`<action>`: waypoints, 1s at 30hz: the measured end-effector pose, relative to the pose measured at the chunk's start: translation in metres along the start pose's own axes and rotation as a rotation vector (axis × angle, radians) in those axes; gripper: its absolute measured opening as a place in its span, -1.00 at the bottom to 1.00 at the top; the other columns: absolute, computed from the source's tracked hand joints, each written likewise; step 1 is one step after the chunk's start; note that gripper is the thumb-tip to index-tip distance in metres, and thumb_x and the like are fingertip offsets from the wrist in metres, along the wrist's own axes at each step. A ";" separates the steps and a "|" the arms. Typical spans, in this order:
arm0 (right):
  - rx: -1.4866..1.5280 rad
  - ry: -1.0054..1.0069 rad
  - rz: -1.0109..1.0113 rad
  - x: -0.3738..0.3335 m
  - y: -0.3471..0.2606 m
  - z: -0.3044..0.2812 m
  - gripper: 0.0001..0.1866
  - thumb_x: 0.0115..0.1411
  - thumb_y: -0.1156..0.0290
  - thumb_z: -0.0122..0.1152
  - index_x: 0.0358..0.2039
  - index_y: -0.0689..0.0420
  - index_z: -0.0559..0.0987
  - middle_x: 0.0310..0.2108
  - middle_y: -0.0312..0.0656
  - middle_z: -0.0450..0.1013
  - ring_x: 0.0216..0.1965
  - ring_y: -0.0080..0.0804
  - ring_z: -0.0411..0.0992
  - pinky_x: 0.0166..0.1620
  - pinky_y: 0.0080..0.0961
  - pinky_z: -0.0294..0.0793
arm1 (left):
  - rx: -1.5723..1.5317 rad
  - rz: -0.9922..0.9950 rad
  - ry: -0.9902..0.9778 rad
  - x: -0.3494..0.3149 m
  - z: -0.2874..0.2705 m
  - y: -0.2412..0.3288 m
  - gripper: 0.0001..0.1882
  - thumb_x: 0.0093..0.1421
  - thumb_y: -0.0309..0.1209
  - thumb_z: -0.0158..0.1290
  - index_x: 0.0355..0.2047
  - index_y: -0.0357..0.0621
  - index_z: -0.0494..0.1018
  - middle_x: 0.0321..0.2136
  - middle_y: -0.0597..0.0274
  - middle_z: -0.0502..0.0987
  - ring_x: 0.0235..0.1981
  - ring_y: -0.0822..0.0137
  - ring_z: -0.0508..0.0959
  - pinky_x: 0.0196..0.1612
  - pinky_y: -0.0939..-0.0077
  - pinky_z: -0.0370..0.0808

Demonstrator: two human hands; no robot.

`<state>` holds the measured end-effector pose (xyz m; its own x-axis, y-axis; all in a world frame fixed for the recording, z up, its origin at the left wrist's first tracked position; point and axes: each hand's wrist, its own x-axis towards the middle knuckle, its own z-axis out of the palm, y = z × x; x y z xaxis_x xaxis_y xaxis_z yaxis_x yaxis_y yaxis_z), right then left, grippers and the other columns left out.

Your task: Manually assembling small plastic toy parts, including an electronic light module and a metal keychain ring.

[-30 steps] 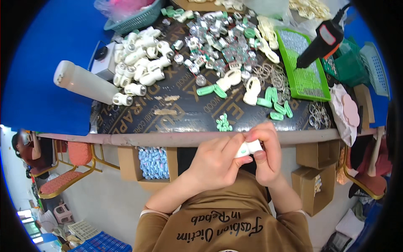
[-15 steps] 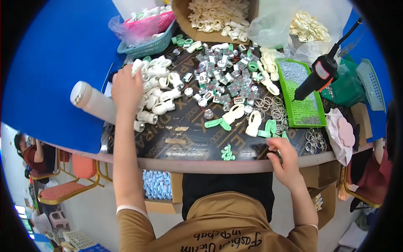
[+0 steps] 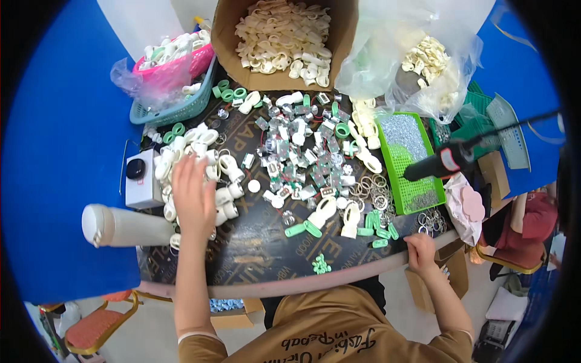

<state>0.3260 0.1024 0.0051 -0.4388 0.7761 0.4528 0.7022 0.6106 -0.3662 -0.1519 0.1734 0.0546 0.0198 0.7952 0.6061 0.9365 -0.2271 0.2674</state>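
Observation:
My left hand (image 3: 195,193) lies over a pile of white plastic housings (image 3: 196,142) at the left of the table, fingers stretched out and slightly apart. At the table's front edge, my right hand (image 3: 420,251) has its fingers curled in; whatever they may hold is hidden. Nearest to it are green plastic clips (image 3: 379,243) and loose metal rings (image 3: 432,221). Two cream plastic housings (image 3: 350,219) lie left of the clips. A small heap of tiny green parts (image 3: 321,264) sits near the front edge. Small circuit boards with wires (image 3: 302,145) cover the middle.
A white bottle (image 3: 127,226) and a white box with a black knob (image 3: 143,178) stand left. Behind are stacked baskets (image 3: 138,115), a carton of cream parts (image 3: 224,36) and a plastic bag (image 3: 375,54). A black electric screwdriver (image 3: 437,162) hangs above a green tray (image 3: 417,206).
The whole view has shifted. My left hand has come nearer over the white housings. My right hand has moved away from the green clips to the right, its fingers now curled in.

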 end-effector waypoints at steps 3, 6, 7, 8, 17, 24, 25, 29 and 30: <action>-0.033 -0.187 -0.077 0.003 -0.001 -0.006 -0.74 -0.13 0.63 0.13 -0.35 0.12 0.44 -0.56 -0.20 0.35 -0.59 -0.21 0.28 -0.54 -0.33 0.23 | -0.159 0.107 0.039 -0.008 0.001 0.004 -0.71 0.02 -0.53 -0.08 -0.21 -0.20 0.47 -0.16 0.04 0.44 -0.07 0.00 0.36 0.08 0.15 0.19; 0.012 -0.379 -0.038 0.003 0.007 -0.012 -0.69 -0.20 0.63 0.12 -0.35 0.10 0.42 -0.55 -0.21 0.34 -0.57 -0.22 0.29 -0.53 -0.34 0.24 | -0.280 0.090 0.045 -0.002 0.014 0.005 -0.74 -0.06 -0.52 -0.10 -0.35 -0.28 0.51 -0.34 0.04 0.49 -0.26 0.03 0.41 -0.10 0.20 0.34; 0.035 -0.449 -0.048 0.003 0.006 -0.013 -0.67 -0.21 0.64 0.11 -0.35 0.09 0.42 -0.55 -0.22 0.34 -0.56 -0.22 0.30 -0.52 -0.34 0.24 | -0.314 0.077 0.057 -0.004 0.011 0.002 -0.76 -0.05 -0.50 -0.12 -0.39 -0.27 0.50 -0.37 0.06 0.49 -0.29 0.08 0.40 -0.15 0.19 0.34; 0.012 -0.426 -0.063 0.004 0.004 -0.012 -0.65 -0.25 0.64 0.11 -0.36 0.08 0.42 -0.53 -0.22 0.33 -0.54 -0.23 0.31 -0.49 -0.34 0.26 | -0.292 0.067 0.079 -0.008 0.007 -0.002 -0.77 -0.03 -0.48 -0.13 -0.42 -0.26 0.50 -0.38 0.07 0.50 -0.29 0.10 0.40 -0.17 0.19 0.34; -0.042 -0.422 0.109 0.005 -0.007 -0.011 -0.69 -0.23 0.64 0.08 -0.38 0.10 0.41 -0.55 -0.14 0.27 -0.53 -0.12 0.25 -0.46 -0.23 0.20 | -0.378 0.078 0.019 -0.007 0.001 0.001 -0.82 -0.01 -0.48 -0.11 -0.49 -0.24 0.49 -0.45 0.14 0.50 -0.37 0.13 0.42 -0.24 0.25 0.35; -0.043 -0.196 0.095 0.005 -0.008 -0.001 -0.77 -0.10 0.67 0.07 -0.38 0.13 0.40 -0.59 -0.12 0.27 -0.56 -0.12 0.27 -0.51 -0.28 0.21 | -0.256 0.060 -0.054 0.006 0.001 0.005 -0.91 0.01 -0.59 -0.01 -0.44 -0.25 0.47 -0.41 0.12 0.49 -0.29 0.08 0.44 -0.15 0.27 0.33; -0.044 -0.177 0.077 0.006 -0.011 -0.001 -0.79 -0.09 0.67 0.06 -0.39 0.14 0.41 -0.60 -0.12 0.26 -0.57 -0.13 0.27 -0.52 -0.30 0.21 | -0.211 0.058 -0.056 0.006 0.000 0.006 -0.92 0.02 -0.57 0.01 -0.43 -0.24 0.47 -0.41 0.12 0.49 -0.26 0.08 0.44 -0.14 0.28 0.33; -0.019 -0.092 0.070 0.011 -0.018 -0.002 -0.82 -0.06 0.68 0.05 -0.40 0.16 0.44 -0.60 -0.13 0.32 -0.57 -0.13 0.30 -0.53 -0.29 0.23 | -0.121 0.086 -0.042 -0.002 0.001 0.005 -0.94 0.01 -0.53 0.05 -0.45 -0.23 0.46 -0.39 0.14 0.48 -0.24 0.10 0.43 -0.14 0.28 0.32; -0.011 -0.093 0.053 0.011 -0.020 -0.002 -0.82 -0.06 0.68 0.05 -0.40 0.16 0.44 -0.60 -0.13 0.32 -0.57 -0.13 0.30 -0.53 -0.29 0.23 | -0.112 0.099 -0.027 -0.001 0.000 0.005 -0.94 0.01 -0.53 0.06 -0.45 -0.23 0.46 -0.39 0.14 0.48 -0.24 0.11 0.43 -0.14 0.28 0.32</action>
<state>0.3082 0.0989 0.0186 -0.4509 0.8187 0.3555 0.7316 0.5672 -0.3783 -0.1473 0.1715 0.0550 0.1205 0.7803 0.6137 0.8845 -0.3651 0.2905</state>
